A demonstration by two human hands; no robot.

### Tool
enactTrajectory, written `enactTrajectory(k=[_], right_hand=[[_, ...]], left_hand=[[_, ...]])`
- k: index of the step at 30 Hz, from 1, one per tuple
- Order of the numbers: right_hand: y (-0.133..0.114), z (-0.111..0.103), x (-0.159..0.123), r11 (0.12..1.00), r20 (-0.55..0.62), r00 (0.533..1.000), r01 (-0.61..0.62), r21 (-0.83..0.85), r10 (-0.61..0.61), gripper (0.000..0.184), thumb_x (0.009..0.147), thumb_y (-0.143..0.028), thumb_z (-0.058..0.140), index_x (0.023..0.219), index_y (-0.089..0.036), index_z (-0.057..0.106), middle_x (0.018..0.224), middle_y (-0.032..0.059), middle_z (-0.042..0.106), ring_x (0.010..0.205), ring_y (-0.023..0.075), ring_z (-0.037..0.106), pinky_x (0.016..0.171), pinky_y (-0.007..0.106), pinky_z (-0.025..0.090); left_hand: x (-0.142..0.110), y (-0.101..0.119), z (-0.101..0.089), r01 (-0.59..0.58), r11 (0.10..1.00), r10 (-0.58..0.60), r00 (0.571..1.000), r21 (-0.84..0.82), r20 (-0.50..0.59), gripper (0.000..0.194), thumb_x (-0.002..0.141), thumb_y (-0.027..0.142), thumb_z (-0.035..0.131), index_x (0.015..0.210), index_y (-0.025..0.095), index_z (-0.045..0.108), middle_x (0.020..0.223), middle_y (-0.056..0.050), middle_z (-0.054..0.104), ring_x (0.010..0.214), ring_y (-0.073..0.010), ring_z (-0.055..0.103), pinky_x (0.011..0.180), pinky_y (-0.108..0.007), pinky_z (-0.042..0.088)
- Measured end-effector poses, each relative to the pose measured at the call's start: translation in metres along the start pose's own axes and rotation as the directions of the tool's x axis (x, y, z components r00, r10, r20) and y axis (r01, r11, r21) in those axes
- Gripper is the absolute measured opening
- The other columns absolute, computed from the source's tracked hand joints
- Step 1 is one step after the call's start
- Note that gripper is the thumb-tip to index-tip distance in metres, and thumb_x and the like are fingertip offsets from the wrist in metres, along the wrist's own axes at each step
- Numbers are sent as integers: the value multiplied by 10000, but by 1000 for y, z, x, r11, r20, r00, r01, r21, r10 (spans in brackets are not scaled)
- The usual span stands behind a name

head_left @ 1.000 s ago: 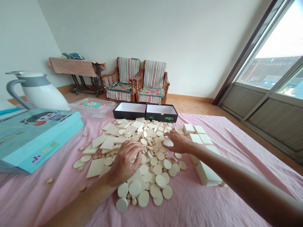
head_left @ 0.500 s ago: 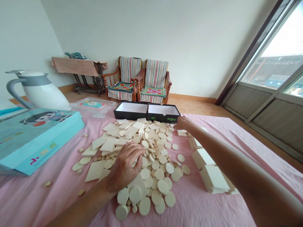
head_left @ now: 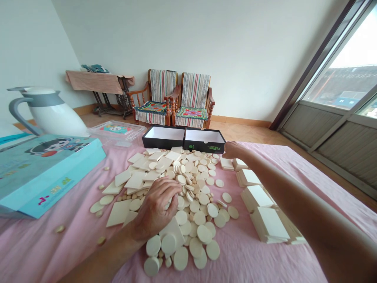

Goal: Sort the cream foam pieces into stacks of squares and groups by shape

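Observation:
My left hand point(head_left: 160, 206) rests on a heap of pale wooden discs point(head_left: 196, 204) and square wooden tiles point(head_left: 137, 179), its fingers curled down. Whatever lies under those fingers is hidden. Stretched far forward, my right hand point(head_left: 232, 149) is closed at the right corner of the open black box point(head_left: 204, 142), just above a low stack of square tiles point(head_left: 226, 163). I cannot make out anything inside its grip. Taller tile stacks point(head_left: 269, 224) stand in a row beneath my right forearm.
On the left are a light blue box point(head_left: 53, 169), a white jug with a grey handle point(head_left: 54, 112) and a clear plastic container point(head_left: 118, 131). Several small wooden pieces lie scattered on the pink cloth point(head_left: 79, 239). Two wooden chairs point(head_left: 193, 98) stand beyond.
My right hand has shifted slightly right and up, away from the low tile stack, which now shows more. My left hand stays on the heap. The view has moved a little.

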State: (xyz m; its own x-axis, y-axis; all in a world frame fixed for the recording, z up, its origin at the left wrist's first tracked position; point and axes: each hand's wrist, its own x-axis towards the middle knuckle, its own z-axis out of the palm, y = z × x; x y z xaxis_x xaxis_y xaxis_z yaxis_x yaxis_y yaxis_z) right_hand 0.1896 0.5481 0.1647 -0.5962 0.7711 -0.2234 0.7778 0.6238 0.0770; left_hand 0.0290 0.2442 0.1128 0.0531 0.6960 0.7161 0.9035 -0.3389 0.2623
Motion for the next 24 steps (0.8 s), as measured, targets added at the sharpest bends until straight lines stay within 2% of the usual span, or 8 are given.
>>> enactTrajectory(k=[4,7,12,20,24], right_hand=[[-1,7,-10,994,102,989,109,-5,-108,706,630,-358,761,1292,-238,550,1342,99,553,1226,319,496,1028,462,360],[-3,16,-14,992,148,982,126,-21,-121,811,583,-334,795,1331,-222,504,1363,131,525,1274,359,434,1061,558,265],[4,19,-13,992,140,984,121,-36,-115,705,644,-287,729,1309,-217,508,1316,130,559,1259,344,446,1053,550,244],[8,23,-17,994,110,990,99,-45,-93,569,626,-309,743,1165,-204,591,1169,119,635,1158,337,530,1015,550,276],[3,22,-20,993,56,993,110,-31,-108,628,592,-329,785,1167,-174,588,1202,168,605,1174,363,504,995,570,298]], left_hand=[[1,1,-1,-2,1000,2,1000,1,0,212,806,21,506,892,176,624,904,-41,682,911,-173,616,954,-394,454],[1,1,-2,-3,1000,3,1000,2,3,216,801,15,509,890,174,624,908,-40,682,916,-171,616,961,-393,450],[1,0,0,4,1000,-4,1000,-1,2,216,797,19,517,905,171,627,907,-38,677,919,-166,613,969,-388,448],[0,0,-1,14,1000,-14,1000,10,2,219,804,35,501,899,182,633,902,-38,685,911,-170,625,968,-394,455],[0,0,0,13,1000,-13,1000,9,-1,221,803,33,500,901,182,631,902,-41,685,911,-175,624,968,-401,454]])
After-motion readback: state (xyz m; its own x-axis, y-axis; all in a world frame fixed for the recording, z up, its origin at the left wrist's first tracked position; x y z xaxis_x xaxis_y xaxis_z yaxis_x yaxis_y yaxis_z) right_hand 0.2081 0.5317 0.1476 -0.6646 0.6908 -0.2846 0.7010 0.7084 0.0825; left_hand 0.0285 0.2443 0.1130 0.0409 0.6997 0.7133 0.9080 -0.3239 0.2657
